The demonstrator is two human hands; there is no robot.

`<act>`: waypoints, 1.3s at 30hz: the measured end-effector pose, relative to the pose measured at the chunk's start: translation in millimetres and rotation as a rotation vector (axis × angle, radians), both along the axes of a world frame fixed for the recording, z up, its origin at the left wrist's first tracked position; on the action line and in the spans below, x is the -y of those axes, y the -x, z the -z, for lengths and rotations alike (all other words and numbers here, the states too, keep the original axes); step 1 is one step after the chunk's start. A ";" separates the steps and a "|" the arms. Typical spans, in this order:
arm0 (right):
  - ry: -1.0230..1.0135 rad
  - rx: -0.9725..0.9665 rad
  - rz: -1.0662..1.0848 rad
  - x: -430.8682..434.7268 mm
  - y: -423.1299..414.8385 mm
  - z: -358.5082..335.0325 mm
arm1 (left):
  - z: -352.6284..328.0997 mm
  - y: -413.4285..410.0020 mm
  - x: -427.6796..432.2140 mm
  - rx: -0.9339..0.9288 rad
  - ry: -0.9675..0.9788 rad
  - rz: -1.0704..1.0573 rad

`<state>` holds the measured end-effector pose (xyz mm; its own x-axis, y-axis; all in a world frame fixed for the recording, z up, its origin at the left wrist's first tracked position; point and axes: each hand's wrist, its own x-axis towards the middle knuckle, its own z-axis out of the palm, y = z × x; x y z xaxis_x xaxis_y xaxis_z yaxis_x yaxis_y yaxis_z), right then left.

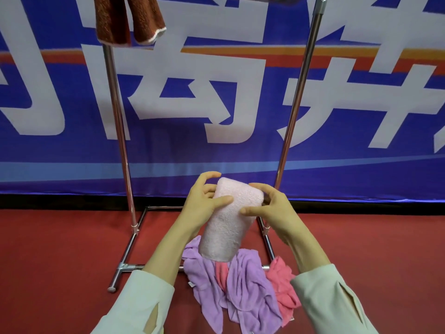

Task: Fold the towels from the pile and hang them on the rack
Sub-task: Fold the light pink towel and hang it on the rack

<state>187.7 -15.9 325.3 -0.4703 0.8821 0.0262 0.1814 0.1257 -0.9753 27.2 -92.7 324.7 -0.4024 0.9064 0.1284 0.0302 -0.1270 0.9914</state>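
Head feed, one frame, viewed from my remote station.

- Pale towel: folded into a thick oblong, just below frame centre. It is tilted, with its upper end toward 1 o'clock and its lower end toward 7.
- Left hand: at 9 o'clock of the towel's upper half and grasping it. The thumb lies across the front face and the fingers curl round the back and over the top edge.
- Right hand: at 3 o'clock of the towel, also grasping. The thumb tip presses the front face just beside the left thumb, and the fingers arch over the right edge.
- Pile: at 6 o'clock of the pale towel. Loose purple and pink towels lie crumpled on the floor and drape over the rack's front base bar. The pale towel's lower end overlaps the pile in my view. I cannot tell whether they touch.
- Rack: chrome tubing. Two uprights rise at 11 and 1 o'clock of the hands, and the base frame sits on the floor around the pile's far side.
- Brown towel: hangs at the frame's 11 o'clock, in front of the top of the left upright. Its white-trimmed lower edge is in view. The top bar is cut off by the frame.
- Banner: blue with large white characters, filling the background behind the rack.
- Both forearms enter from 6 o'clock in light sleeves.
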 end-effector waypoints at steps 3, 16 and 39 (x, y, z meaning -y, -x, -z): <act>-0.153 0.170 0.043 1.2 1.5 -2.3 | 0.7 0.7 1.5 -0.042 -0.020 0.033; -0.210 0.120 0.007 8.2 -1.9 -13.9 | -4.5 -4.3 2.0 -0.060 -0.149 -0.134; 0.077 -0.033 0.329 -0.4 15.5 -9.6 | 11.5 -9.8 -1.1 0.583 0.342 0.339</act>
